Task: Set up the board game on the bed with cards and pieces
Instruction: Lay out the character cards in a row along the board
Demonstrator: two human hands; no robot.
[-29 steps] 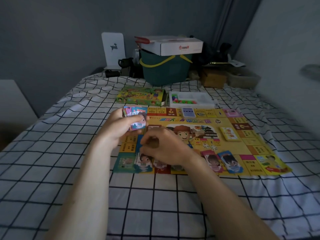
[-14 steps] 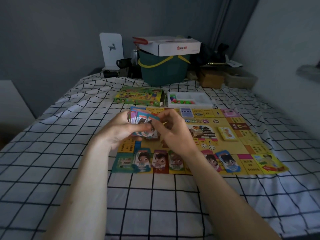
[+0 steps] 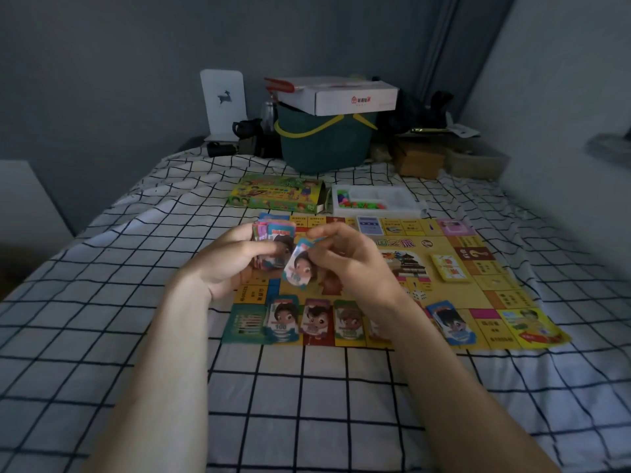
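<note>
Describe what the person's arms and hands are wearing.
Nothing that shows: both forearms are bare up to the frame's bottom edge, with no sleeve in view. The left hand and right hand show no gloves, watch, bracelet or rings; dim light could hide a thin ring.

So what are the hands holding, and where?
Left hand grips the card stack by its side; right hand pinches one card at its top edge.

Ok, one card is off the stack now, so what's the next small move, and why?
Probably lower the right hand and lay its curved cartoon-face card on the matching pile in the row of face-up card piles along the yellow game board's near edge. The left hand holds the thick card stack, so dealing seems unfinished.
</note>
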